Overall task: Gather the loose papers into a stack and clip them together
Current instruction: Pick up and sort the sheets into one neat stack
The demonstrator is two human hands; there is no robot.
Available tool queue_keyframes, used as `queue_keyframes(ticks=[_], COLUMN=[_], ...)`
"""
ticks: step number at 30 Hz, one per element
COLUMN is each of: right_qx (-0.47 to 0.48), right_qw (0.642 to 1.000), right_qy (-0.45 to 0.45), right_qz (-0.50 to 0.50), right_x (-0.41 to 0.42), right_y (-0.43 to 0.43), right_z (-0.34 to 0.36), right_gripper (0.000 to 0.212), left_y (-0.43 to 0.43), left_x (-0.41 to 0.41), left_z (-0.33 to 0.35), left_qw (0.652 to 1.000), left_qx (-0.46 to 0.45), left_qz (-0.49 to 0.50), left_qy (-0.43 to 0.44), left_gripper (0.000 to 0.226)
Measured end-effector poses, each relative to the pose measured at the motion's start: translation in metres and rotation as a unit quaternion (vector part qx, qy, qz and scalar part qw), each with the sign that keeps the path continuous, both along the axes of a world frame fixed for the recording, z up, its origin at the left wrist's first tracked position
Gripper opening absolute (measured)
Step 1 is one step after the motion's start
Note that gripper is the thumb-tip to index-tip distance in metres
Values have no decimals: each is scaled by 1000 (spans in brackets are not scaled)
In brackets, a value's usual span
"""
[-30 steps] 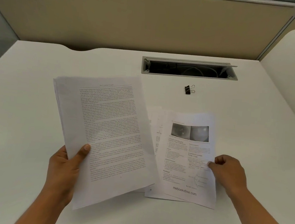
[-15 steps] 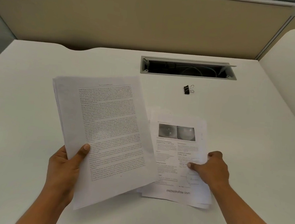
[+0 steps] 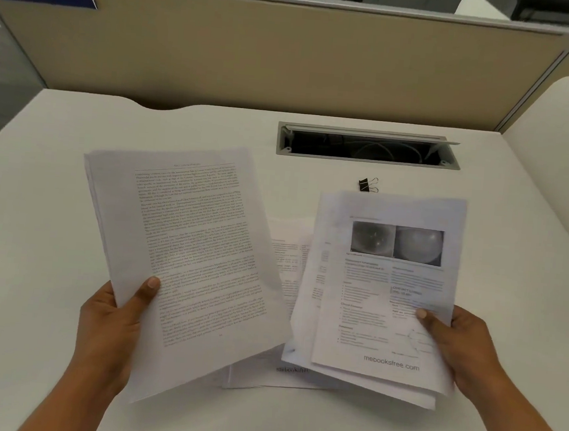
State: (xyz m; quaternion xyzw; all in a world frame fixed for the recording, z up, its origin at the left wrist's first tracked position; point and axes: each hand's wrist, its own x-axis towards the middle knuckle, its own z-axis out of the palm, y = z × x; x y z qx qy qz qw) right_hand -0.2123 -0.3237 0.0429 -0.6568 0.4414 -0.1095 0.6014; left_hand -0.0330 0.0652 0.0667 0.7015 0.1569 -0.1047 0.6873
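My left hand grips a bundle of text pages by its lower left edge and holds it tilted above the table. My right hand pinches a second bundle of sheets at its right edge; the top sheet carries two grey round pictures. This bundle is lifted off the table. More sheets lie flat on the table between and beneath the two bundles, partly hidden. A small black binder clip rests on the table just beyond the right bundle, touching nothing.
The white desk ends at a beige partition at the back. An open cable slot with wires sits behind the clip. A white rounded panel rises on the right.
My right hand has gathered the sheets on the right, taken them by their right edge and lifted them off the table. The left bundle has barely moved.
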Motion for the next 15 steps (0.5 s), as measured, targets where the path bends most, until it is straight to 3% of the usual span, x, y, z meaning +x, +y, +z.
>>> queue_keyframes(ticks=[3,6,9,10,13,15], right_qx=[13,41,33,33,65,77], right_qw=[999,994,991,990,983,980], right_qy=[-49,-103,-132,-138,-169,-175], right_qz=[-6,3,19,21,41,56], right_x=[0,2,9,12,23,32], right_y=[-7,-12,-12,-11,-3,6], right_z=[18,35,48,53,71,79], right_gripper=[69,49,75,73,38,33], left_y=[1,-4,-11,-14,-24,-32], left_x=[6,9,12,13,12,8], left_z=[2,3,5,5,6,8], left_qw=[1000,1000,1000,1000,999,999], left_qx=[-1,-2,5,6,9,11], left_qz=[3,-5,-11,-13,-31,-52], left_qy=[-6,-11,-14,-12,-7,-7], left_gripper=[6,11,13,9,3,6])
